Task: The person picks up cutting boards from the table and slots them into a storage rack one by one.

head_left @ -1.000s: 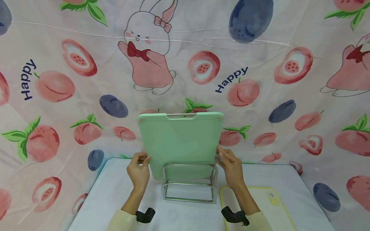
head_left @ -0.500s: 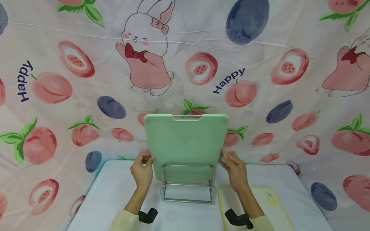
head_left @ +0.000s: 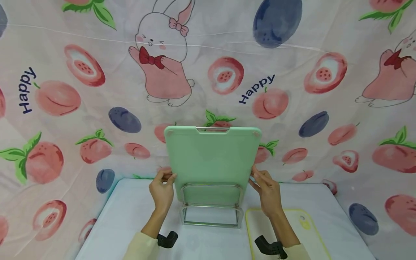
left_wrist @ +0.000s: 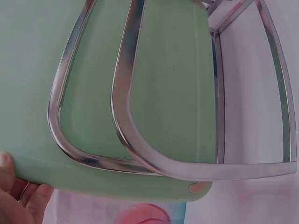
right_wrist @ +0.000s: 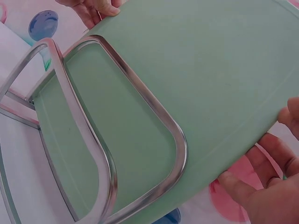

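A light green cutting board (head_left: 212,155) with a handle slot along its top stands upright, leaning back slightly, behind the hoops of a silver metal rack (head_left: 211,185). Its left edge is pinched between the thumb and fingers of my left hand (head_left: 163,191). My right hand (head_left: 269,191) grips the opposite edge at about the same height. In the right wrist view, the thumb is on the near face of the board (right_wrist: 219,84) and the fingers reach under its edge. The left wrist view has the rack's rounded hoops (left_wrist: 122,88) crossing the board's lower part.
A white cutting board with a yellow rim (head_left: 307,227) lies flat on the white table (head_left: 110,216), partly under my right forearm. Behind the table hangs a printed cloth (head_left: 201,32) with fruit and rabbits. Black wrist mounts (head_left: 167,239) sit on both wrists.
The green board has shifted to the right relative to the rack, with both hands moving along and keeping their hold on its edges. The rack stays on the table.
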Action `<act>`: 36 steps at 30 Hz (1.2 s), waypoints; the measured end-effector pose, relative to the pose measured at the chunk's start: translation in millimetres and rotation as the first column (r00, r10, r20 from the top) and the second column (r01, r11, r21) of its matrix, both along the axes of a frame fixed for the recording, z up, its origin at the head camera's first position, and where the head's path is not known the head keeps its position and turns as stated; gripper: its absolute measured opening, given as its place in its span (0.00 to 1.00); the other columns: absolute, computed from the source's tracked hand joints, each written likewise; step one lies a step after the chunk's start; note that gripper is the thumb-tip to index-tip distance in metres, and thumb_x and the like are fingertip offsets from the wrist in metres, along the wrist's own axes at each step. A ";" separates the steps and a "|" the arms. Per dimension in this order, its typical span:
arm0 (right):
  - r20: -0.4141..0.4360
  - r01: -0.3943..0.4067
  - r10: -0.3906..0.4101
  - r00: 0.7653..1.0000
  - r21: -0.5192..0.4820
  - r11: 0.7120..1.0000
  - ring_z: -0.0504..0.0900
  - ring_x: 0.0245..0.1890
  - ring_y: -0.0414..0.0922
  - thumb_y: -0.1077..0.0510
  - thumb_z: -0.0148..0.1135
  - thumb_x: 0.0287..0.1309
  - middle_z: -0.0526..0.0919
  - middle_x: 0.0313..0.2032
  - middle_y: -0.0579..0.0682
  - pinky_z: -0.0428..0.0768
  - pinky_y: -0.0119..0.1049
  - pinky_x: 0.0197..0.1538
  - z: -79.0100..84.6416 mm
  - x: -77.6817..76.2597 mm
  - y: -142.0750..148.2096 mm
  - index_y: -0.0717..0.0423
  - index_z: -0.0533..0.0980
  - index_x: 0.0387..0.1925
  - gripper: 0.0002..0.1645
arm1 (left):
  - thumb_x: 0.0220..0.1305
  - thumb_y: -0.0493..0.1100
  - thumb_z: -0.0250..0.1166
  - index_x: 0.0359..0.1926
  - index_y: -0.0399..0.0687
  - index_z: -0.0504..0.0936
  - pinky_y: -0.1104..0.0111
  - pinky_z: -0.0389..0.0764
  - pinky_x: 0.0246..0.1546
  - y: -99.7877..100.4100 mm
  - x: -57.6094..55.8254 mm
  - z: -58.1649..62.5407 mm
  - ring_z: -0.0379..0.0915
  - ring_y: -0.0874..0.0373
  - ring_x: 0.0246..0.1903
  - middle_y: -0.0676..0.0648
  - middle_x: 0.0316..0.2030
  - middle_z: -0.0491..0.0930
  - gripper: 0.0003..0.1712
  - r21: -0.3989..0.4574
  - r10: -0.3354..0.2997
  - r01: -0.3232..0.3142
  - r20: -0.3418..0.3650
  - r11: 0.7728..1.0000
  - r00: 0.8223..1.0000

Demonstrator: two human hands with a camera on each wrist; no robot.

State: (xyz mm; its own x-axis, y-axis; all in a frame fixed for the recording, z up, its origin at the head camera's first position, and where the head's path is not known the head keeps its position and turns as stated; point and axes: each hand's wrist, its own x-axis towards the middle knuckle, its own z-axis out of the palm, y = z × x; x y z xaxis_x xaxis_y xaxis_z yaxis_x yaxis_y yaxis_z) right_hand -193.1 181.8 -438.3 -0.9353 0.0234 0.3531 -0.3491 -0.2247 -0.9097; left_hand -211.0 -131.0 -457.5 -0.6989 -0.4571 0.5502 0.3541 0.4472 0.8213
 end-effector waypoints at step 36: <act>0.038 -0.018 0.011 0.999 0.178 0.984 0.67 0.58 0.46 0.54 0.46 0.73 0.64 0.49 0.59 0.70 0.31 0.58 -5.8 -18.2 7.0 0.60 0.59 0.69 0.28 | 0.53 0.31 0.72 0.31 0.32 0.84 0.76 0.77 0.23 -5.9 -23.8 3.8 0.75 0.53 0.23 0.38 0.27 0.81 0.06 0.141 -0.172 0.163 0.059 0.977 0.983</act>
State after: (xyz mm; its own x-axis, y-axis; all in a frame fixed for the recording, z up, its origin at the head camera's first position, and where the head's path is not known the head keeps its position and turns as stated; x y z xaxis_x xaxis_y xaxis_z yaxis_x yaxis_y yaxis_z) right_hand -211.2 188.9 -444.1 -0.9474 -0.0506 0.3159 -0.3127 -0.0622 -0.9478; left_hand -234.8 -136.9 -453.7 -0.8069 -0.3966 0.4378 0.3533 0.2700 0.8957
